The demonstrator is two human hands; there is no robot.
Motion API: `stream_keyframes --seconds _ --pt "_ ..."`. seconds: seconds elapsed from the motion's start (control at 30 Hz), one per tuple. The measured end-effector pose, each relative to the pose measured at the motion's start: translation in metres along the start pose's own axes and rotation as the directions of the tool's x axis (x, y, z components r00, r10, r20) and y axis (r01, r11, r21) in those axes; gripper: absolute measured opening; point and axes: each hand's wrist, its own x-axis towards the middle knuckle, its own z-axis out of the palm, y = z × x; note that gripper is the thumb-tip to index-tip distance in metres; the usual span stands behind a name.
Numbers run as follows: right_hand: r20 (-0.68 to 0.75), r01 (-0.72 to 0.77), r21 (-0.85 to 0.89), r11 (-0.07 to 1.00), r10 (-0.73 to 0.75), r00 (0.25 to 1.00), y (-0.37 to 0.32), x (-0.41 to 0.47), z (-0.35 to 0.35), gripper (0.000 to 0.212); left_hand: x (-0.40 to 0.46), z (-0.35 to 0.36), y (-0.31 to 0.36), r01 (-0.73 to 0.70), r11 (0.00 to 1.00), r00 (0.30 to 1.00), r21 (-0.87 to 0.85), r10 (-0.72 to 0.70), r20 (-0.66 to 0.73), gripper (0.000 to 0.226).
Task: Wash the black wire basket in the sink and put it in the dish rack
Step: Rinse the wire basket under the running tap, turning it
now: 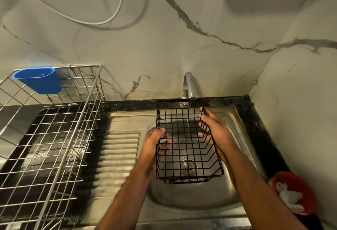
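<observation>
The black wire basket (187, 145) hangs above the steel sink (193, 198), its far end right under the tap (188, 87). A thin stream of water falls through it toward the drain. My left hand (155, 142) grips the basket's left wall, thumb over the rim and fingers poking through the wires. On the other side, my right hand (215, 129) holds the right wall with fingers curled over its rim. The silver wire dish rack (54, 138) stands to the left on the counter, with no dishes in it.
A blue plastic cup holder (39, 80) hangs on the rack's far corner. The ribbed steel drainboard (118, 156) lies between rack and sink. A red bowl (293, 193) with white scraps sits at the right front. Marble walls close the back and right side.
</observation>
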Motion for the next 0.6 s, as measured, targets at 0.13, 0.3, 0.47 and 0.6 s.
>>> stream_keyframes --seconds 0.13,0.3,0.47,0.6 --pt "0.011 0.027 0.013 1.0 -0.027 1.0 0.0004 0.0002 0.0022 0.04 0.0006 0.0007 0.0014 -0.047 0.998 0.999 -0.043 0.047 -0.01 0.07" --pt "-0.007 0.025 0.02 0.999 -0.025 1.0 0.0008 0.0056 0.0012 0.039 0.0023 0.0064 0.0027 -0.057 0.998 0.998 -0.033 0.057 -0.015 0.065" --pt "-0.034 0.02 0.017 1.0 -0.02 0.999 0.0015 0.008 -0.0011 0.038 0.0025 0.0096 0.0026 -0.06 0.997 0.998 -0.039 0.061 0.018 0.035" --pt "-0.036 0.033 0.018 0.999 -0.033 0.999 0.0003 0.0048 -0.002 0.038 0.0026 0.0092 0.0001 -0.06 0.997 0.998 -0.05 0.061 0.018 0.032"
